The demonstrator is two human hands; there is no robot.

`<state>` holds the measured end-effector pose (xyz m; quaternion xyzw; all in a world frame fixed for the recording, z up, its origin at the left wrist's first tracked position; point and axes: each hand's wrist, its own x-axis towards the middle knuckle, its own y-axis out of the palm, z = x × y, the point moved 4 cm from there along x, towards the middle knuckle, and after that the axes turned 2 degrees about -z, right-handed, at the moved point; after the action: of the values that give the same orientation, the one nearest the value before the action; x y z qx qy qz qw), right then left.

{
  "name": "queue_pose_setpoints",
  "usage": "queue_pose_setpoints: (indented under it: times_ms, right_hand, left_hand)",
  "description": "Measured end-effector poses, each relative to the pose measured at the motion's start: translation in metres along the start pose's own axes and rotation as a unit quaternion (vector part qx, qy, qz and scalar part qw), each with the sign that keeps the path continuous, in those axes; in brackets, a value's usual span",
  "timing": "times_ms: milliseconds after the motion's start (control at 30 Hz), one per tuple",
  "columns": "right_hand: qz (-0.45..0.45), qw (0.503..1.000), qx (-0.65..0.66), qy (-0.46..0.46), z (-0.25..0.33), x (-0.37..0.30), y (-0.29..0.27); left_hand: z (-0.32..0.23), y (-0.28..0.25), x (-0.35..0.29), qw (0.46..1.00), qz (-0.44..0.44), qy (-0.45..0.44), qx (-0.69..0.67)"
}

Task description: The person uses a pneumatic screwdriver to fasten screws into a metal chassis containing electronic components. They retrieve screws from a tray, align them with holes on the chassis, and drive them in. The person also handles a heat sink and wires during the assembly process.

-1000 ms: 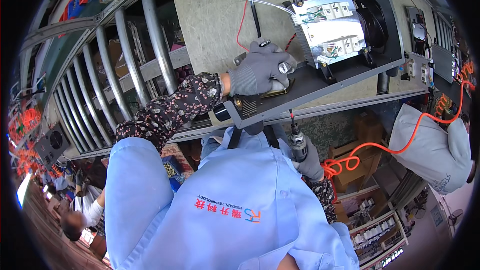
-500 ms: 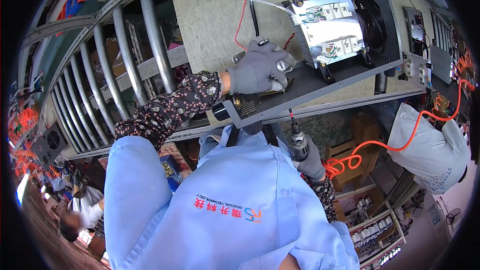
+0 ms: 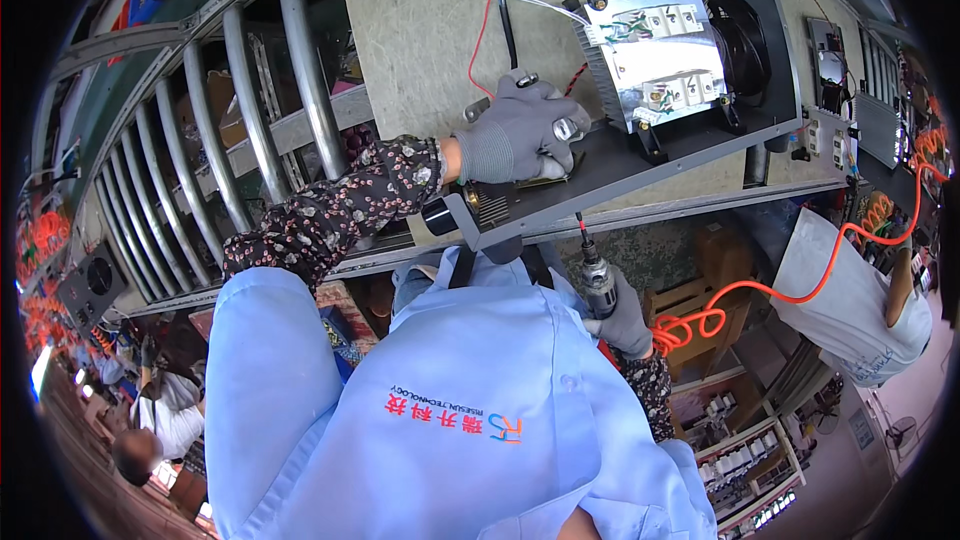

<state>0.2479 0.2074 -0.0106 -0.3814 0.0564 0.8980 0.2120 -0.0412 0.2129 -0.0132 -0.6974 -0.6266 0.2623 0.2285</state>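
My left hand point(image 3: 515, 135), in a grey glove, rests inside the near left part of a dark grey metal chassis point(image 3: 625, 172). Its fingers are curled; shiny bits show at the fingertips, and a flat yellowish edge pokes out under the palm. What it grips is mostly hidden. Low in front of the bench, my gloved right hand point(image 3: 627, 318) is closed around an air screwdriver point(image 3: 598, 280), its bit pointing up toward the chassis. Right of my left hand, a finned heat sink block point(image 3: 655, 60) with a bright top and white modules stands in the chassis, beside a black fan point(image 3: 740, 45).
Red and white wires point(image 3: 490, 15) lie on the worktop behind my left hand. A metal roller conveyor point(image 3: 240, 105) runs off to the left. From the screwdriver an orange coiled air hose point(image 3: 770, 290) stretches right, past a person in grey point(image 3: 850, 300).
Both hands stay nearly where they were, and the screwdriver is still below the chassis edge. At the right, the other person has shifted and an arm now shows.
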Motion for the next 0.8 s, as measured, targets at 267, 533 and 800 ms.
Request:
queue_pose_setpoints:
  times_ms: [267, 533, 800]
  right_hand:
    - [-0.017, 0.996, -0.089, 0.003, 0.005, 0.001, -0.013]
    - [-0.088, 0.996, 0.026, 0.009, -0.038, -0.012, -0.017]
    - [-0.136, 0.99, 0.018, -0.012, -0.032, -0.021, 0.002]
  left_hand:
    - [0.003, -0.019, -0.005, 0.998, 0.023, 0.034, -0.051]
    - [-0.119, 0.02, -0.054, 0.959, 0.054, -0.075, -0.269]
    - [0.02, 0.158, -0.031, 0.95, -0.063, -0.285, 0.114]
